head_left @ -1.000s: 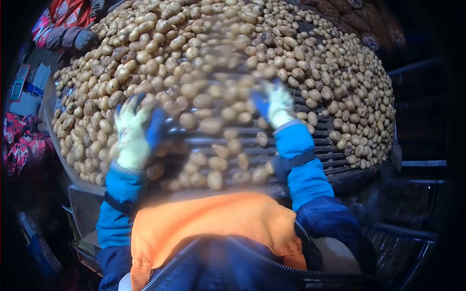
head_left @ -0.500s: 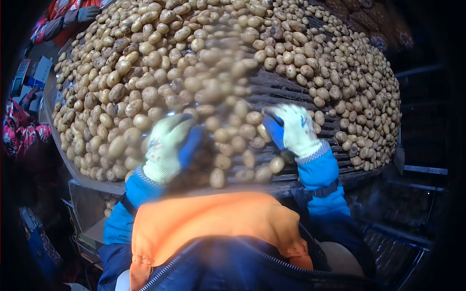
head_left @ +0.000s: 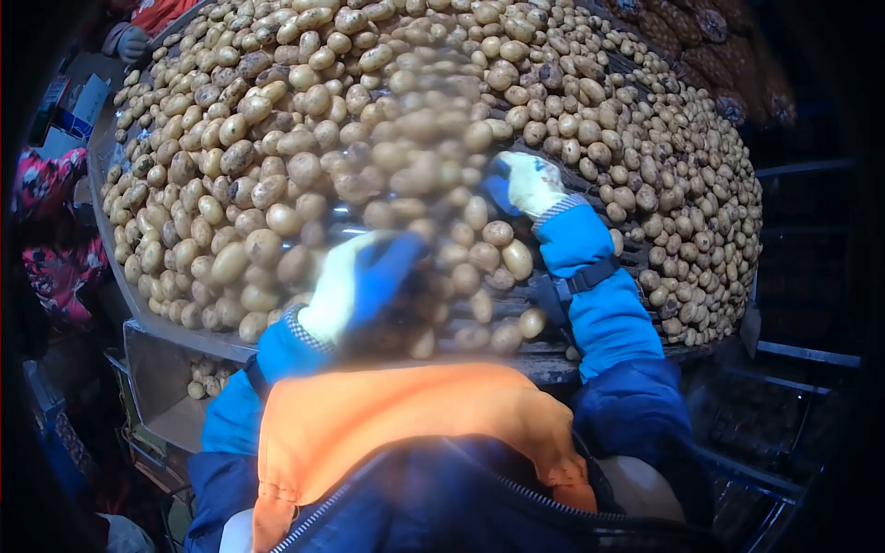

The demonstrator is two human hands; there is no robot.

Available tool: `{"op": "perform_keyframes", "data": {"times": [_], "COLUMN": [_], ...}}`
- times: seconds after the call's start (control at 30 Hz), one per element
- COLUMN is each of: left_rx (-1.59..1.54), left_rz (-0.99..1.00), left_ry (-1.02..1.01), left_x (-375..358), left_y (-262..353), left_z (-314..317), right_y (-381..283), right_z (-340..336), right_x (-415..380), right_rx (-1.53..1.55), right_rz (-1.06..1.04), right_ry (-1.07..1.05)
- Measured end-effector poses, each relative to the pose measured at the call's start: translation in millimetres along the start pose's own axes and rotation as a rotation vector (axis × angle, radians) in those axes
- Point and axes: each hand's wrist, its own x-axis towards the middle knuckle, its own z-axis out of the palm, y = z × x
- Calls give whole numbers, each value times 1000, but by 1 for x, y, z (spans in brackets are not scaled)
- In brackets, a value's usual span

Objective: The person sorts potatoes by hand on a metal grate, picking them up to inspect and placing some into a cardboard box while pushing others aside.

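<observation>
My left hand (head_left: pixel 361 281), in a pale knit glove with a blue palm, is low over the heap of potatoes (head_left: pixel 267 189) near the front rim. Motion smears its fingers, so their grip cannot be made out. My right hand (head_left: pixel 527 182), gloved alike, is further forward at the edge of the middle potatoes (head_left: pixel 466 212). Its fingers curl inward to the left, and whatever lies in them is hidden. A few loose potatoes (head_left: pixel 505 337) lie between my forearms on the dark slatted surface (head_left: pixel 553 170).
The potatoes spread over a wide table with a raised metal rim (head_left: pixel 217 343). Below its left front is an open bin (head_left: pixel 175 392) with several potatoes. Another person's gloved hand (head_left: pixel 132 42) shows at upper left. Filled net sacks (head_left: pixel 714 64) stand at upper right.
My right hand has moved forward and slightly left, away from the front rim. My left hand has shifted right and a little forward. Some potatoes in the middle have moved.
</observation>
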Motion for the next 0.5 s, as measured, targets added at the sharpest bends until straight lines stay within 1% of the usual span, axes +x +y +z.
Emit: {"op": "perform_keyframes", "data": {"times": [0.07, 0.1, 0.13, 0.17, 0.2, 0.27, 0.3, 0.4, 0.43, 0.47, 0.5], "left_rx": [-234, -329, -425, -771, -861, -1037, -1013, -972, -866, -857, -847], "left_rz": [-85, 4, 93, -2, -56, -166, -244, -247, -249, -261, -273], "left_ry": [-144, -223, -302, -440, -474, -545, -366, -341, -200, -174, -149], "left_x": [13, 24, 34, 47, 52, 61, 64, 73, 60, 59, 60], "left_y": [-10, -27, -44, -57, -56, -53, -53, -66, -46, -48, -50], "left_z": [-7, -10, -11, -9, -7, 2, 8, 5, 9, 7, 5], "right_y": [6, 5, 5, -5, -16, -32, -23, -16, -17, -18, -21], "right_z": [-8, -8, -12, -14, -18, -32, -21, -21, -18, -7, -4], "right_x": [-10, -18, -27, -39, -51, -66, -59, -29, -13, -2, 6], "right_rx": [107, 224, 390, 537, 684, 804, 693, 205, 6, -19, -67], "right_rz": [119, 206, 225, 172, 118, -62, -71, -84, -65, -154, -158], "right_ry": [26, 85, 77, 57, 38, -132, -57, 109, 5, -4, -13]}}
